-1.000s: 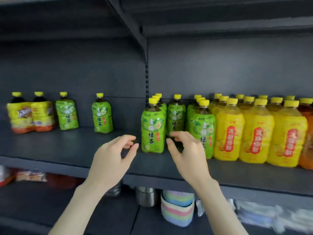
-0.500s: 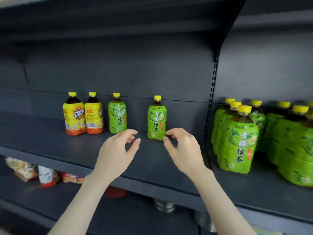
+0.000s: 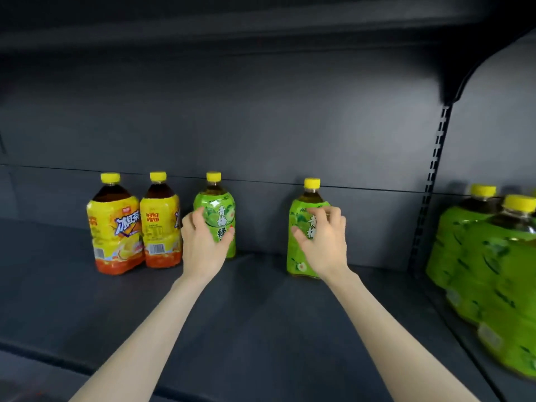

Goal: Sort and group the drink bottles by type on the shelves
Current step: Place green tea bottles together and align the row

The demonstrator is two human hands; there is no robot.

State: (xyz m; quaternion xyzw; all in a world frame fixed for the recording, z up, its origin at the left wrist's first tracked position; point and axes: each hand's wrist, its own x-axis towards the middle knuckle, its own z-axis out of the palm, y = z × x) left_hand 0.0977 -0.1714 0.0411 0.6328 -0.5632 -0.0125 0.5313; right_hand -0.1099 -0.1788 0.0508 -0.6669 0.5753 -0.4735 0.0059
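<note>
Two green-labelled tea bottles with yellow caps stand upright on the dark shelf (image 3: 261,314). My left hand (image 3: 203,242) grips the left green bottle (image 3: 220,210), fingers curled round its body. My right hand (image 3: 324,242) grips the right green bottle (image 3: 301,216) the same way. Left of them stand two yellow-and-orange iced tea bottles (image 3: 116,227), side by side and touching. Both green bottles rest on the shelf.
A group of several green tea bottles (image 3: 487,256) fills the neighbouring shelf bay at the right, beyond a slotted upright post (image 3: 429,184). An upper shelf (image 3: 261,24) hangs overhead. Dark back panel behind the bottles.
The view swung left and closer to the shelf. Both hands reached forward from open in mid-air and took hold of the two green bottles.
</note>
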